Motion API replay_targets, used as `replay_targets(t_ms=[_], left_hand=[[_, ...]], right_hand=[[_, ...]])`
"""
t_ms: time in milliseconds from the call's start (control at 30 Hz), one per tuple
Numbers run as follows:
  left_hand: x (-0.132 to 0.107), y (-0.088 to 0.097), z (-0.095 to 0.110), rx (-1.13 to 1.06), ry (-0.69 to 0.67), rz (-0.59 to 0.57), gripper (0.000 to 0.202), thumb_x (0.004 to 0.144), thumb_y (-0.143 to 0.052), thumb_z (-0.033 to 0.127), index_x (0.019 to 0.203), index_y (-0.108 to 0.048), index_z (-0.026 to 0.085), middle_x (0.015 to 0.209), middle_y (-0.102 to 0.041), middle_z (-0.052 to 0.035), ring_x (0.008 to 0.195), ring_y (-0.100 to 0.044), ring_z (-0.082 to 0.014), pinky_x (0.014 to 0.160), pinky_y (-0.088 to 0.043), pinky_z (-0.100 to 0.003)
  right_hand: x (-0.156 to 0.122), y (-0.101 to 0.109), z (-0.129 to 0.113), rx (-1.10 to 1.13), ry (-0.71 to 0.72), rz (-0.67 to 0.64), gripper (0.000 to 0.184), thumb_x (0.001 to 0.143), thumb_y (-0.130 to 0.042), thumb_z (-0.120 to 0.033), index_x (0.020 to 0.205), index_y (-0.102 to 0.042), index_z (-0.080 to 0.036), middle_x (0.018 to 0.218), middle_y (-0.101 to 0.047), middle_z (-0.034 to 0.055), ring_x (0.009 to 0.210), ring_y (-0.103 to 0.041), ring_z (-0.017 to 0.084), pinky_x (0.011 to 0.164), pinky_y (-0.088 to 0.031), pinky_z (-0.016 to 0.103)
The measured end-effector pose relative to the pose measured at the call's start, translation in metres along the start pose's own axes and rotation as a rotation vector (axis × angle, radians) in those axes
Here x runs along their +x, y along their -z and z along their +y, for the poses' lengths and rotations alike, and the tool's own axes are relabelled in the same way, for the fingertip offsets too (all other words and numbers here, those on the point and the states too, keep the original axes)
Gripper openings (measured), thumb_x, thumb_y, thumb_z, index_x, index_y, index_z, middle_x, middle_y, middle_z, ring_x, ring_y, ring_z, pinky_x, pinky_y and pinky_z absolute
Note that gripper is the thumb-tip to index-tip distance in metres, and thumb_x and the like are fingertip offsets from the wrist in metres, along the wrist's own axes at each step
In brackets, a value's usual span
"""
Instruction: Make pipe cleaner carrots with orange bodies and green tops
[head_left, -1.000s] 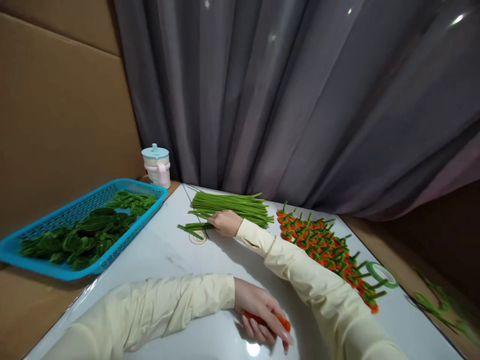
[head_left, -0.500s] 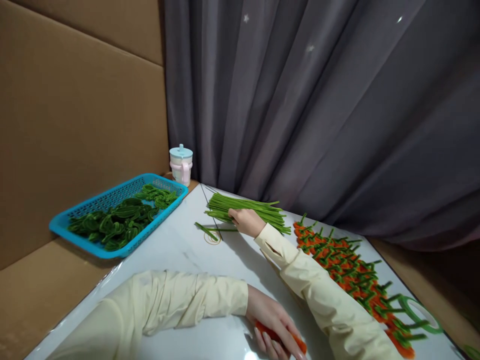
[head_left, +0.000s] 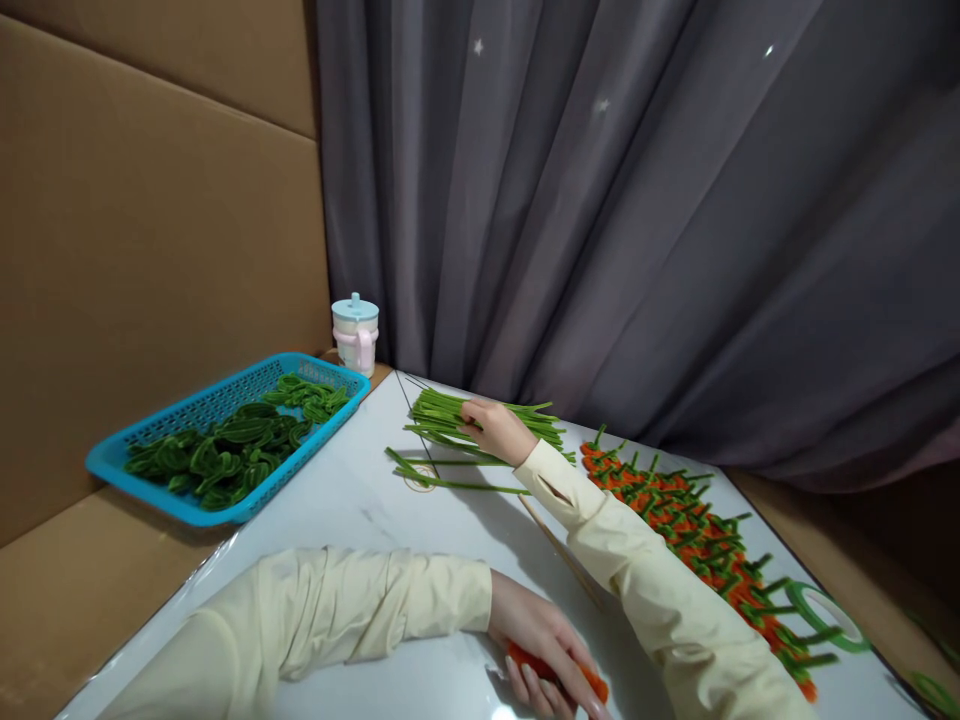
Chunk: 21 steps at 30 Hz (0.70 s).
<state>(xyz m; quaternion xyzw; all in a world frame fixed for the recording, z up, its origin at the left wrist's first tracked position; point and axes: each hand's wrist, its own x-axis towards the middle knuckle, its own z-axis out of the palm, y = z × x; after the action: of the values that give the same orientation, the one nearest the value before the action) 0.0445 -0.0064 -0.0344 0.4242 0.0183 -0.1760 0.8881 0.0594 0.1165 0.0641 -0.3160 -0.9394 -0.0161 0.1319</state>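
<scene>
My right hand [head_left: 496,428] reaches over a bundle of green pipe cleaners [head_left: 442,405] at the back of the white table. Its fingers are pinched on the near side of the bundle, partly hiding what they grip. Loose green pipe cleaners [head_left: 465,487] lie in front, by a thin tan ring [head_left: 415,484]. At the bottom of the view, my left hand [head_left: 541,640] is curled around a fuzzy orange piece [head_left: 591,684], whose ends are partly covered by the fingers. A thin wooden stick [head_left: 559,550] rests beside my right sleeve.
Rows of orange pieces with green tops [head_left: 675,510] line the right side, with a green tape roll [head_left: 829,615] by the edge. A blue basket [head_left: 225,515] of green loops and a lidded cup [head_left: 355,338] stand left. A grey curtain [head_left: 525,200] hangs behind.
My right hand has shifted slightly up over the bundle, and another long pipe cleaner now lies loose in front of it. More of the wooden stick shows. My left hand keeps its hold.
</scene>
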Motion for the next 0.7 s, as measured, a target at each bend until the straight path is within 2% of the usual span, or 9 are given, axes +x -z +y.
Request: replay_targets(t_ms=[167, 300, 367, 467, 533, 600, 667, 700], left_hand=[[0.001, 0.001, 0.0, -0.024, 0.039, 0.047, 0.011, 0.076, -0.06, 0.027, 0.074, -0.062, 0.017, 0.049, -0.032, 0.0047, 0.029, -0.034, -0.0077, 0.022, -0.027, -0.014], [0.0, 0.0, 0.002, -0.034, 0.057, 0.043, 0.01, 0.076, -0.06, 0.026, 0.074, -0.062, 0.017, 0.048, -0.032, 0.0049, 0.029, -0.035, -0.0083, 0.022, -0.028, -0.014], [0.0, -0.001, 0.003, -0.039, 0.062, 0.043, 0.009, 0.075, -0.061, 0.026, 0.075, -0.063, 0.017, 0.047, -0.033, 0.0048, 0.029, -0.035, -0.0084, 0.022, -0.028, -0.014], [-0.001, -0.003, 0.005, -0.036, 0.07, 0.039, 0.012, 0.073, -0.064, 0.028, 0.076, -0.063, 0.017, 0.047, -0.034, 0.0049, 0.029, -0.034, -0.0085, 0.022, -0.028, -0.015], [-0.002, -0.006, 0.008, -0.014, 0.061, 0.038, 0.015, 0.072, -0.065, 0.032, 0.076, -0.063, 0.018, 0.046, -0.033, 0.0055, 0.028, -0.032, -0.0082, 0.021, -0.026, -0.015], [-0.003, -0.009, 0.011, 0.036, 0.041, 0.025, 0.021, 0.075, -0.062, 0.036, 0.065, -0.059, 0.018, 0.044, -0.03, 0.0062, 0.025, -0.028, -0.0074, 0.02, -0.023, -0.014], [-0.005, -0.01, 0.014, 0.088, 0.024, -0.007, 0.039, 0.079, -0.055, 0.043, 0.051, -0.049, 0.017, 0.041, -0.027, 0.0061, 0.023, -0.024, -0.0068, 0.02, -0.021, -0.014], [-0.005, -0.01, 0.015, 0.103, 0.022, -0.027, 0.046, 0.08, -0.05, 0.047, 0.046, -0.045, 0.017, 0.039, -0.025, 0.0061, 0.023, -0.023, -0.0068, 0.02, -0.021, -0.015]], right_hand=[[0.005, 0.005, 0.003, 0.03, 0.024, 0.04, 0.005, 0.082, -0.055, -0.013, 0.08, -0.051, -0.015, 0.079, -0.055, 0.0029, 0.071, -0.05, 0.012, 0.064, -0.034, 0.021], [0.002, 0.001, -0.004, 0.042, 0.056, 0.014, 0.013, 0.078, -0.059, -0.013, 0.091, -0.054, -0.015, 0.098, -0.056, 0.0086, 0.087, -0.052, 0.016, 0.069, -0.038, 0.023], [-0.005, -0.005, -0.012, 0.046, 0.1, -0.037, 0.012, 0.077, -0.061, -0.018, 0.089, -0.058, -0.016, 0.102, -0.056, 0.0093, 0.093, -0.052, 0.018, 0.068, -0.039, 0.023], [-0.018, -0.022, -0.027, 0.054, 0.183, -0.147, 0.01, 0.073, -0.064, -0.021, 0.082, -0.062, -0.018, 0.091, -0.061, 0.0057, 0.085, -0.055, 0.018, 0.058, -0.038, 0.022], [-0.025, -0.033, -0.034, 0.052, 0.204, -0.184, 0.016, 0.071, -0.061, -0.013, 0.087, -0.063, -0.018, 0.087, -0.062, 0.0049, 0.079, -0.057, 0.017, 0.055, -0.037, 0.022], [-0.027, -0.038, -0.036, 0.051, 0.207, -0.185, 0.024, 0.069, -0.058, -0.006, 0.089, -0.063, -0.017, 0.086, -0.064, 0.0046, 0.076, -0.058, 0.016, 0.054, -0.038, 0.021], [-0.025, -0.026, -0.033, 0.058, 0.198, -0.162, 0.024, 0.069, -0.055, -0.003, 0.088, -0.062, -0.016, 0.084, -0.063, 0.0042, 0.073, -0.058, 0.014, 0.056, -0.04, 0.021], [-0.023, -0.013, -0.03, 0.065, 0.191, -0.13, 0.023, 0.071, -0.054, -0.002, 0.087, -0.062, -0.015, 0.083, -0.063, 0.0041, 0.072, -0.058, 0.013, 0.059, -0.041, 0.02]])
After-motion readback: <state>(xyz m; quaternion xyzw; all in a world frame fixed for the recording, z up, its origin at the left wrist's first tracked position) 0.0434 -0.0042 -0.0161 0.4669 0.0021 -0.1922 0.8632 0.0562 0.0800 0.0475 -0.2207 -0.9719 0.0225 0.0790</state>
